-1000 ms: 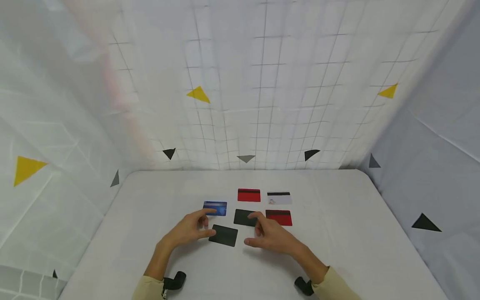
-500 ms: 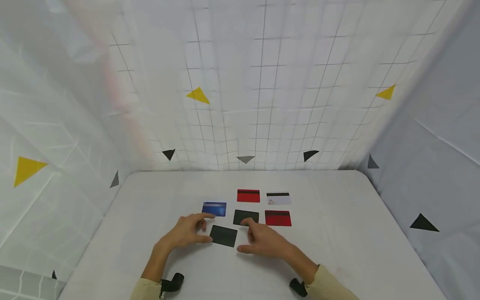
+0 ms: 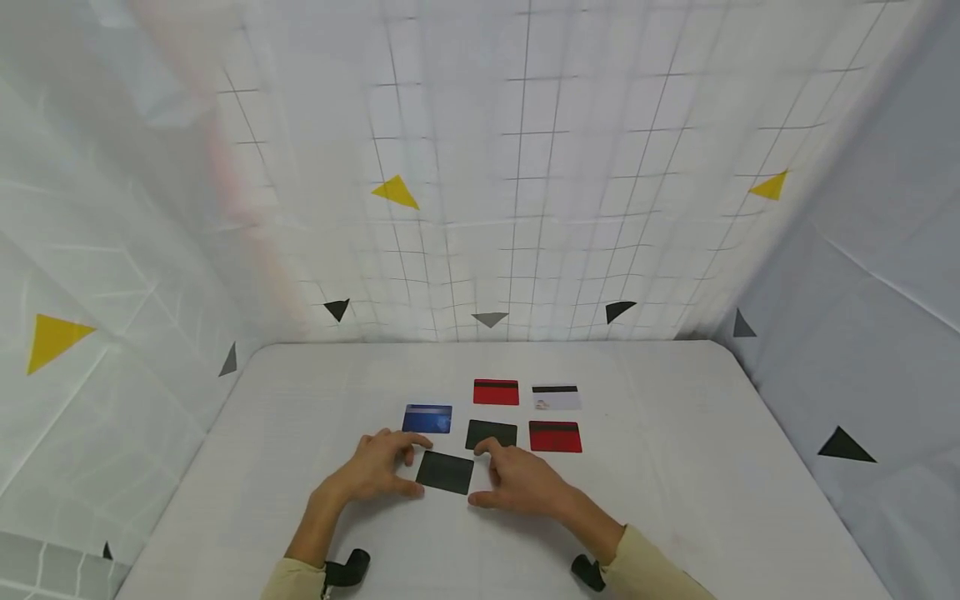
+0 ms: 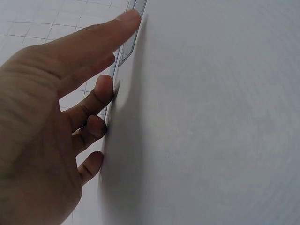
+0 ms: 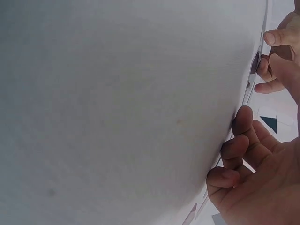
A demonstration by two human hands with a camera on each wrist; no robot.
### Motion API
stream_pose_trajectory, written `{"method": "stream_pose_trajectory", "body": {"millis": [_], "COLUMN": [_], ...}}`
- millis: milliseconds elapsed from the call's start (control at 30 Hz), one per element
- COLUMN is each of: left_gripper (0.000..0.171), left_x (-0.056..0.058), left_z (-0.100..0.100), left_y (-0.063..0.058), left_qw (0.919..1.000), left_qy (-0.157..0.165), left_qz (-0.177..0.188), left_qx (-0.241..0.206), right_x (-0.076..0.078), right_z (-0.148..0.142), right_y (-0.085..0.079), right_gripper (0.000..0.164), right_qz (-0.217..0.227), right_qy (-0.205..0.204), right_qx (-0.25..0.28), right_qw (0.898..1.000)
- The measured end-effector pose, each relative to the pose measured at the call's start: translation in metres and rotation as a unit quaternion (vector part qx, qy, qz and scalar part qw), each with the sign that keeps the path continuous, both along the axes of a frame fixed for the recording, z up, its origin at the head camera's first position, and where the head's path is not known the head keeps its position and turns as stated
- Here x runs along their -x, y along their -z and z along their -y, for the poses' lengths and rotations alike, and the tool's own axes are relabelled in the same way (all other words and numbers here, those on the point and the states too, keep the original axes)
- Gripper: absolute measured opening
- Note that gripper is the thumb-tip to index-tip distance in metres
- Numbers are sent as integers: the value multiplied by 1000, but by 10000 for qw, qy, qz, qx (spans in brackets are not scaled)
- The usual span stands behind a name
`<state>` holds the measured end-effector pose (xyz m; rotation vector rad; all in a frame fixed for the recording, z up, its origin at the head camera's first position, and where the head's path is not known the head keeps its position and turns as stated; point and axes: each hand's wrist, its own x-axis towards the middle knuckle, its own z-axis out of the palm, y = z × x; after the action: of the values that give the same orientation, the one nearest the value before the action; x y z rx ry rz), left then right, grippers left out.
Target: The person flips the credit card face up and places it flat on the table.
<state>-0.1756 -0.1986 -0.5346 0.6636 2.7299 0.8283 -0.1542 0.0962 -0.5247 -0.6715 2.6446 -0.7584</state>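
A dark card lies slightly tilted on the white table, between my two hands in the head view. My left hand is at its left end, index fingertip at the upper corner and thumb tip by the lower one. At the right end is my right hand, its thumb tip near the lower right corner and the index finger bent above. In the left wrist view the left hand has thumb and fingers spread apart, nothing held. The right wrist view shows the right hand with fingers loosely bent at the tabletop.
Behind the dark card lie a second dark card, a blue card, two red cards and a white card with a black stripe. White sheeting with grid lines rises behind the table.
My right hand has moved left to the dark card's right end. My left index finger has drawn back from the blue card to the dark card's upper corner. The cards have stayed in place.
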Motion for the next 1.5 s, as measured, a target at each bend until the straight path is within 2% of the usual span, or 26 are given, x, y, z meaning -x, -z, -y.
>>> {"method": "stream_pose_trajectory", "body": {"millis": [300,600,767,1167,1500], "left_gripper": [54,49,47,48,48], "left_x": [-3,0,1,1,2], "left_z": [-3,-6,-8,-10,-8], "left_y": [3,1,1,0,3], "left_qw": [9999,9998,9999,9998,9999], "left_qy": [-39,-118,-102,-143,-99], "left_qz": [-47,-74,60,114,21], "left_qx": [116,125,77,63,112], "right_x": [3,5,6,8,5], "right_z": [5,8,12,17,22], "right_y": [8,0,1,1,-6], "right_gripper": [70,68,66,62,59], "right_qz": [-133,-244,-290,-178,255], "right_qy": [15,60,129,183,257], "right_qx": [-160,-359,-425,-529,-539], "right_qw": [9998,9990,9986,9983,9979]}}
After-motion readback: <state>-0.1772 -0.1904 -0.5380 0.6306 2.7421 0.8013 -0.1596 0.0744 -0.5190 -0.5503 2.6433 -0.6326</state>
